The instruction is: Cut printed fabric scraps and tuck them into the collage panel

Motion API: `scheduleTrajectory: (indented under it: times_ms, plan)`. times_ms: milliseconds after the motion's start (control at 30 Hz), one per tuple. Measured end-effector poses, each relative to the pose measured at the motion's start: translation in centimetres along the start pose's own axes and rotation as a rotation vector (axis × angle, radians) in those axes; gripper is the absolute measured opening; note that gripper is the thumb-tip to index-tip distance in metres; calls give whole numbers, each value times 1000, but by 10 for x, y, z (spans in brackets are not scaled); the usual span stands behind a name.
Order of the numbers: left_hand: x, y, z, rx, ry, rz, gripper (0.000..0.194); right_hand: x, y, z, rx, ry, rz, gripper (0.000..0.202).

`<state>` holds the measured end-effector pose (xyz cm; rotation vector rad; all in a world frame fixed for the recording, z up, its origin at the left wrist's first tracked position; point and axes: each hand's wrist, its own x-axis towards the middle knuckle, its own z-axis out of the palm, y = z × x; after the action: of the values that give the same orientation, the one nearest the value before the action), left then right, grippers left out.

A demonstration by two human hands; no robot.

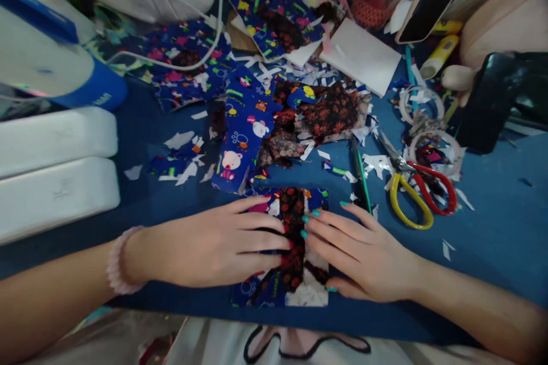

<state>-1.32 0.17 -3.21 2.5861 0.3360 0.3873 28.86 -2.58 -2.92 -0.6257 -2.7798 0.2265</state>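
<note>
A rectangular patchwork piece (293, 205) lies flat at the near side of the blue table, made up of blue cartoon-print cloth, dark floral cloth and a pale patch. My left hand (209, 242), a pink scrunchie at its wrist, rests flat on the left half with fingers stretched out. My right hand (363, 251) lies on its right edge, fingers apart and tips on the pale patch. Just beyond sit a blue cartoon-print fabric strip (242, 137) and dark floral fabric scraps (334, 111).
Scissors (411, 182) with yellow and red handles and a green pen-like stick (360, 174) lie to the right. Tape rolls (436, 151) and a dark phone (488, 105) are farther right. White boxes (60, 188) stand at left. More printed cloth (274, 20) and paper bits fill the back.
</note>
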Motion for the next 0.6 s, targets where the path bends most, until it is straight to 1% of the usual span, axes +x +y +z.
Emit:
scheduleTrajectory:
  times_ms: [133, 200, 367, 600]
  plan:
    - [2, 1, -1, -33, 16, -10, 23, -1, 0, -1, 34, -23, -67, 43]
    - [4, 0, -3, -44, 12, -9, 24, -2, 1, -1, 36, -23, -73, 42]
    - [7, -1, -3, -41, 27, -12, 27, -4, 3, -1, 25, 8, -5, 46]
    - [5, 1, -2, -58, 32, -23, 24, -5, 3, -2, -3, 84, 74, 50]
